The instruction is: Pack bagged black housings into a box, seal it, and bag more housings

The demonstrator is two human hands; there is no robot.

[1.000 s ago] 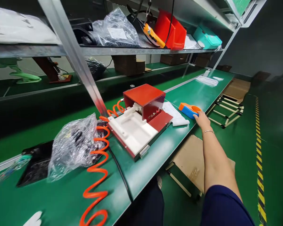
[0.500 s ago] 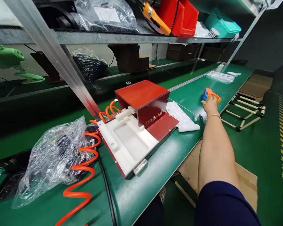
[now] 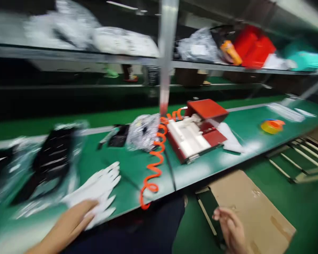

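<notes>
At the lower left, my left hand [image 3: 75, 221] lies at the near edge of a pair of white gloves [image 3: 103, 185], its thumb and fingers closed on the fabric. The gloves are spread on the green bench [image 3: 129, 181] with their fingers pointing right. My right hand [image 3: 230, 227] hangs beyond the bench's front edge, in front of a cardboard sheet. Its fingers are loosely bent and apart, with nothing seen in them. An orange, yellow and blue tape dispenser [image 3: 272, 126] rests on the far right of the bench. The picture is smeared by motion.
A red fixture with a white bed [image 3: 190, 139] stands mid-bench beside a coiled orange hose [image 3: 155, 167]. Bagged black parts [image 3: 53, 155] lie left. A metal post [image 3: 168, 53] rises behind, joined to a loaded shelf. Cardboard [image 3: 257, 204] and a tube frame [image 3: 304, 158] are below.
The view has swung left. My right hand has let go of the tape dispenser and drawn back toward me. My left hand and the white gloves have come into view.
</notes>
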